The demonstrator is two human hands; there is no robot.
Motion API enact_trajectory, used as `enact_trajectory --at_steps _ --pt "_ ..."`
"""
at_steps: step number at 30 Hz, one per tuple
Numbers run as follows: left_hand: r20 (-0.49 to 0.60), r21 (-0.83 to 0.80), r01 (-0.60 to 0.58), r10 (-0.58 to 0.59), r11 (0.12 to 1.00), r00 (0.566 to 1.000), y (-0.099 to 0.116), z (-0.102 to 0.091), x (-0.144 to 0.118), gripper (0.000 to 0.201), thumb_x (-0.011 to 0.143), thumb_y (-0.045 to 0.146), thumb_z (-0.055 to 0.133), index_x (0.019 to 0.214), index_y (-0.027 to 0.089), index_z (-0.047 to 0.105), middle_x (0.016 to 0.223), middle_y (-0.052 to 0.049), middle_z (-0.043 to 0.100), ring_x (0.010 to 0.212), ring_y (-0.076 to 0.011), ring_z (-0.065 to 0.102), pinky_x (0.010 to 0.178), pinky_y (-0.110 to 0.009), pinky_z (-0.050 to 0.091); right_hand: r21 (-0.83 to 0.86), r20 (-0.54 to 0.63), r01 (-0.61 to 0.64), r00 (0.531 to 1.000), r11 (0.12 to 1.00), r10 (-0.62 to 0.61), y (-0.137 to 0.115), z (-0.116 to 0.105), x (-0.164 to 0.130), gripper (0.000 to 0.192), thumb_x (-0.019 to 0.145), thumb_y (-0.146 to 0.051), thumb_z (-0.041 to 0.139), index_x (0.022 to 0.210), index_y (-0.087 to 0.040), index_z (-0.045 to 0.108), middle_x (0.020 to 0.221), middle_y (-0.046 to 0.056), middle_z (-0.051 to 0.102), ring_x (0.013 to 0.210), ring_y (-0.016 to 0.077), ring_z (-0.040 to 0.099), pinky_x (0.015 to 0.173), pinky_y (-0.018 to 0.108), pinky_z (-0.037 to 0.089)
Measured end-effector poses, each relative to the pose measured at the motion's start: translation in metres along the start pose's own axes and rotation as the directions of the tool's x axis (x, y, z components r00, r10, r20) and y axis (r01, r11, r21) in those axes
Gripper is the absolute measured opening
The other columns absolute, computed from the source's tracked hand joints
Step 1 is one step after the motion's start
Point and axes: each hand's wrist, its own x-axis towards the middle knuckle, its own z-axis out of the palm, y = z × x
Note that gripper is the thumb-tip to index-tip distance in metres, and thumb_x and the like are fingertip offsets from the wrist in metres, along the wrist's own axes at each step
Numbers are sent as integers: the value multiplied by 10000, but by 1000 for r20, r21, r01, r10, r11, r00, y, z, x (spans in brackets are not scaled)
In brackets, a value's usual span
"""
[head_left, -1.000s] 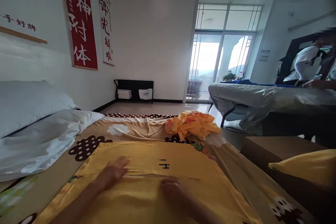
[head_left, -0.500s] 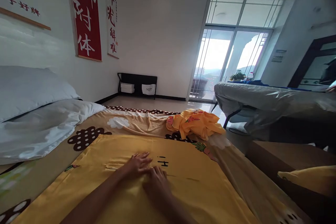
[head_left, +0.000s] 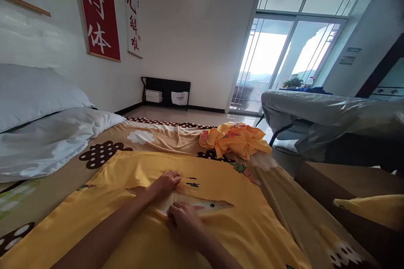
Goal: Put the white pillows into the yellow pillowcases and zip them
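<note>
A yellow pillowcase (head_left: 132, 227) lies flat on the bed in front of me. Its slit opening (head_left: 202, 206) is pulled apart and shows a pale printed inside. My left hand (head_left: 166, 183) grips the far edge of the slit. My right hand (head_left: 183, 218) grips the near edge, close to the left hand. A crumpled yellow cloth with carrot prints (head_left: 235, 138) lies further away on the bed, out of reach of both hands.
White pillows (head_left: 38, 130) are stacked at the left. The patterned bedsheet (head_left: 151, 143) covers the bed. A brown box (head_left: 344, 180) and a yellow cushion (head_left: 375, 210) sit at the right. A grey covered bed (head_left: 331, 113) stands beyond, before glass balcony doors (head_left: 274, 59).
Both hands slid together on the pillowcase, then gripped the slit edges and pulled it apart. The view tilted down; the person at the right is out of view.
</note>
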Motion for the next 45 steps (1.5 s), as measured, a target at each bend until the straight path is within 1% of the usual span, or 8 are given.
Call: enact_trajectory --at_steps 10,17,21,25,33,39,42,45 --pt "-60 206 98 -88 974 994 -14 -7 42 232 924 121 386 1012 131 601 1068 -145 618 1006 -274 560 812 -416 421 174 228 35 971 984 -75 -20 -10 -4 98 690 -137 541 697 -166 634 669 -10 618 571 73 405 552 197 271" --pt "-143 205 175 -148 963 979 -16 -3 40 239 924 117 385 1009 107 608 1040 -151 631 966 -272 578 795 -410 434 344 353 -38 931 938 -92 -34 -25 -15 131 701 -165 544 723 -179 671 649 -29 612 544 59 399 517 173 284" --pt "-128 206 -14 41 978 991 -10 -7 30 279 933 105 378 1115 134 588 1208 -118 588 1113 -222 525 964 -371 372 425 297 -44 950 904 -93 -30 -23 -13 124 713 -166 555 716 -164 679 643 -29 599 555 52 422 546 165 308" --pt "-58 170 -215 228 962 972 -7 -5 24 232 932 149 423 1016 121 637 1094 -97 643 1059 -211 556 967 -326 374 467 300 -185 953 865 42 -27 -22 -11 170 723 -183 556 808 -161 702 659 -27 605 565 53 461 515 156 301" --pt "-78 55 -54 58 997 995 -11 3 25 337 916 113 404 1192 146 595 1218 -85 630 1107 -208 570 940 -363 401 455 418 -232 908 860 25 -32 -37 -18 172 689 -213 601 803 -167 722 641 -35 594 571 61 482 520 163 322" --pt "-42 -88 -14 11 996 999 -7 -3 3 429 883 132 397 1281 143 555 1345 -108 553 1228 -217 516 1030 -392 361 655 383 -339 919 675 90 -23 -22 -18 144 722 -230 576 765 -138 679 617 -37 559 545 60 455 493 174 313" --pt "-48 -440 103 -138 892 989 -12 -8 -13 351 843 228 480 1140 195 662 1273 -56 619 1165 -207 567 999 -345 401 715 391 -362 916 598 88 -19 -15 -14 113 709 -220 573 736 -142 650 583 -48 518 516 57 427 479 178 296" --pt "-57 -584 282 -385 761 921 -40 -20 -30 322 873 326 442 850 166 721 943 -57 739 871 -173 667 788 -270 494 671 388 -383 911 635 139 -19 -14 -13 109 713 -231 578 737 -144 640 572 -52 486 537 63 415 479 181 275"
